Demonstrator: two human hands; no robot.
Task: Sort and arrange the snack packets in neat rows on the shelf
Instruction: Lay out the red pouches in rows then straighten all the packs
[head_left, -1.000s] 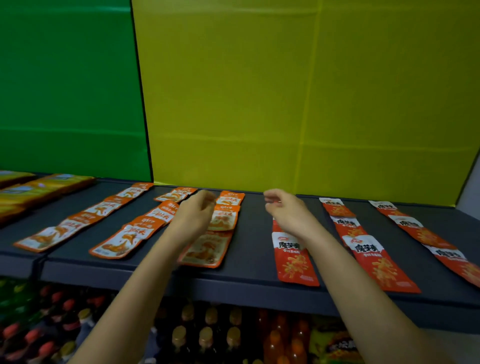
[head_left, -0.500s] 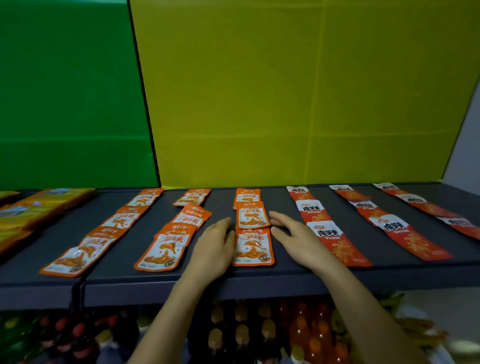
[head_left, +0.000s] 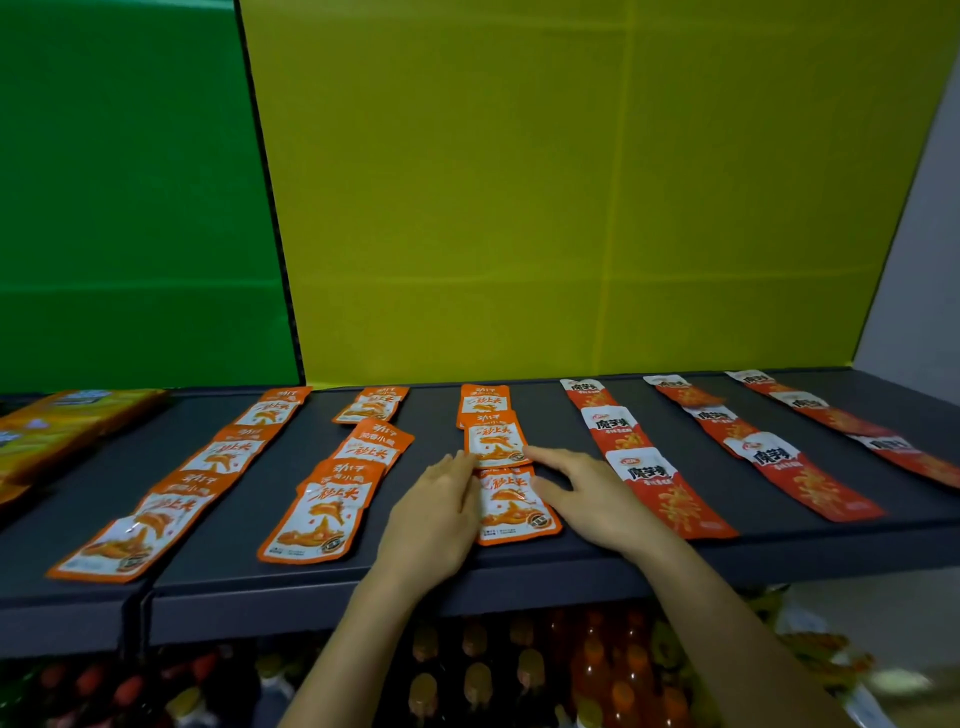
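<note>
Orange-and-white snack packets lie in three rows on the dark shelf (head_left: 571, 566). The front packet (head_left: 514, 512) of the third row lies between my hands, and the middle packet (head_left: 494, 441) overlaps its top. My left hand (head_left: 434, 514) rests flat along the front packet's left edge, fingertips at the middle packet's corner. My right hand (head_left: 584, 493) lies flat on the right side, fingers touching both packets. Red packets (head_left: 670, 493) form three more rows to the right.
The middle orange row (head_left: 322, 509) is crooked, and the left orange row (head_left: 156, 519) runs diagonally. Yellow packets (head_left: 57, 431) sit at the far left. Green and yellow panels back the shelf. Bottles (head_left: 478, 680) stand on the shelf below.
Both hands came back from the rear of the shelf to the front of the third orange row. They now lie against the front packet's two sides, and the row looks straighter.
</note>
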